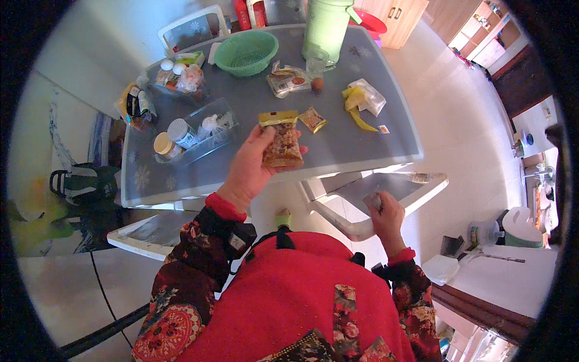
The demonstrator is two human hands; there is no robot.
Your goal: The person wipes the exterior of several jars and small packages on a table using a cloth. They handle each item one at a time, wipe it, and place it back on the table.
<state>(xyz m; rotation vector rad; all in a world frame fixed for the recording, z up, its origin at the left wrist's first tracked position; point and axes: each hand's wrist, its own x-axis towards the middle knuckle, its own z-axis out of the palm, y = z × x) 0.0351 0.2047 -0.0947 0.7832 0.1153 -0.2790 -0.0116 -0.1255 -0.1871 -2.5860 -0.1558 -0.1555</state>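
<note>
My left hand (253, 165) grips a clear snack packet (283, 145) with a gold top band, held over the table's near edge. Small brown pieces, perhaps nuts or grains, show through its film. Just beyond the fingers, a smaller packet (313, 119) with gold edges lies on the grey table (253, 97). Lower and to the right, my right hand (389, 212) is closed around a small crumpled greyish thing (374, 203), too blurred to name. That hand is off the table, above a white-framed chair (353, 226).
On the table are a clear tray (212, 147) with jars, a green colander (246, 52), a tall green thermos (328, 31), a glass mug (319, 61), a brown egg (317, 84), yellow and white plastic bags (366, 97), and food packages (289, 81). A second chair (149, 231) stands left.
</note>
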